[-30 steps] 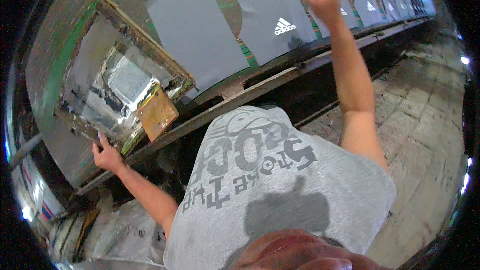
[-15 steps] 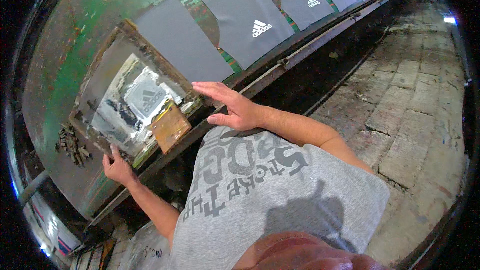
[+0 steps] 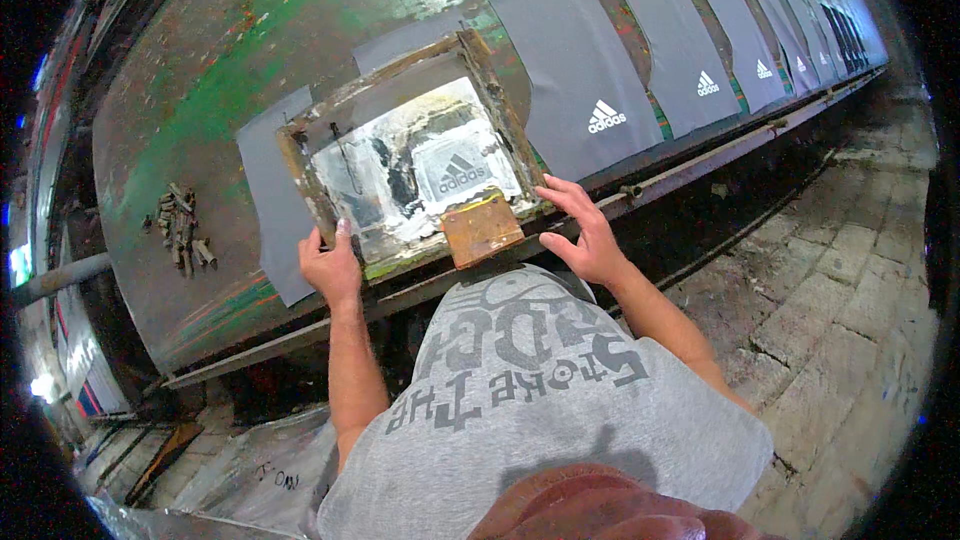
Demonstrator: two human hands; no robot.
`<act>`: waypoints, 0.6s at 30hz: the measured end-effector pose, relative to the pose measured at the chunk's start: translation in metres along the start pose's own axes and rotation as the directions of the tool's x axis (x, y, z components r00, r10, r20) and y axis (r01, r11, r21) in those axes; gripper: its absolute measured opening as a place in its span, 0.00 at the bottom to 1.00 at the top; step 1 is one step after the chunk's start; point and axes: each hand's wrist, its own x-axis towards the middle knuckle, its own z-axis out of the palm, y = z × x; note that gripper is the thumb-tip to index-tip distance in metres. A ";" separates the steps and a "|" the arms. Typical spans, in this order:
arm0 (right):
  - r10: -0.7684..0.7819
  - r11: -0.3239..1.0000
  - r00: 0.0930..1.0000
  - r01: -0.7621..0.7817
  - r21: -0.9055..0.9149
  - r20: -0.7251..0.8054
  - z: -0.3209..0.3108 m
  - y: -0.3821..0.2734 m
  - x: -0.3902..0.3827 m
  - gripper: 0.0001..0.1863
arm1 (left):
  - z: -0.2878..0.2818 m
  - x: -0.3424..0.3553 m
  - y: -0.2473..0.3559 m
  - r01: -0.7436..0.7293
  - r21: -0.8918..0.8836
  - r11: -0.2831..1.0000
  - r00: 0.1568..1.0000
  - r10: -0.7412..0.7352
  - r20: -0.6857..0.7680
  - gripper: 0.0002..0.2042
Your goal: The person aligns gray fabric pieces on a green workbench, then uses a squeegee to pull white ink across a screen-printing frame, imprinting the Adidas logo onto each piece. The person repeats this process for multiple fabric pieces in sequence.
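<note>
A wooden-framed printing screen point(image 3: 348, 92) lies on the long table over a grey fabric piece. Its mesh is smeared white around a dark logo window. Inside its near edge a brown squeegee point(image 3: 482, 232) leans, with a yellow strip along its top. At the near left corner my left hand point(image 3: 332, 265) grips the frame, thumb on top. My right hand point(image 3: 588, 240) is open at the near right corner, fingertips against the wood and thumb apart. Another grey fabric piece point(image 3: 275, 195) shows to the left, partly under the frame; its visible part is plain.
Grey fabric pieces point(image 3: 580, 65) with white logos run in a row to the right along the green-stained table point(image 3: 200, 70). A small pile of short brown sticks point(image 3: 180, 225) lies at the left. A metal rail point(image 3: 700, 162) follows the near edge, beside a brick floor point(image 3: 800, 290).
The screen has moved right along the table, over the plain fabric piece, uncovering part of another piece on the left. Both hands moved with it. My view has turned too.
</note>
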 end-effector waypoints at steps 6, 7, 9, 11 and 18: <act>0.017 1.000 1.000 -0.017 0.019 -0.004 -0.004 -0.005 0.003 0.35 | -0.010 0.001 0.004 0.031 0.036 0.999 0.999 -0.032 0.026 0.16; 0.021 1.000 1.000 -0.021 0.023 -0.002 -0.004 -0.007 0.004 0.35 | -0.010 0.002 0.003 0.023 0.031 0.999 1.000 -0.024 0.020 0.16; 0.020 0.999 1.000 -0.020 0.026 0.002 -0.006 -0.009 0.006 0.36 | -0.010 0.001 0.002 0.045 0.027 0.999 0.998 -0.046 0.040 0.16; 0.026 0.999 1.000 -0.026 0.024 0.001 -0.006 -0.011 0.006 0.36 | -0.009 0.002 0.001 0.015 0.035 0.999 1.000 -0.016 0.017 0.16; 0.045 0.999 0.999 -0.045 0.030 -0.001 -0.008 -0.017 0.004 0.35 | -0.011 -0.001 0.002 0.024 -0.005 1.000 0.999 -0.023 0.031 0.14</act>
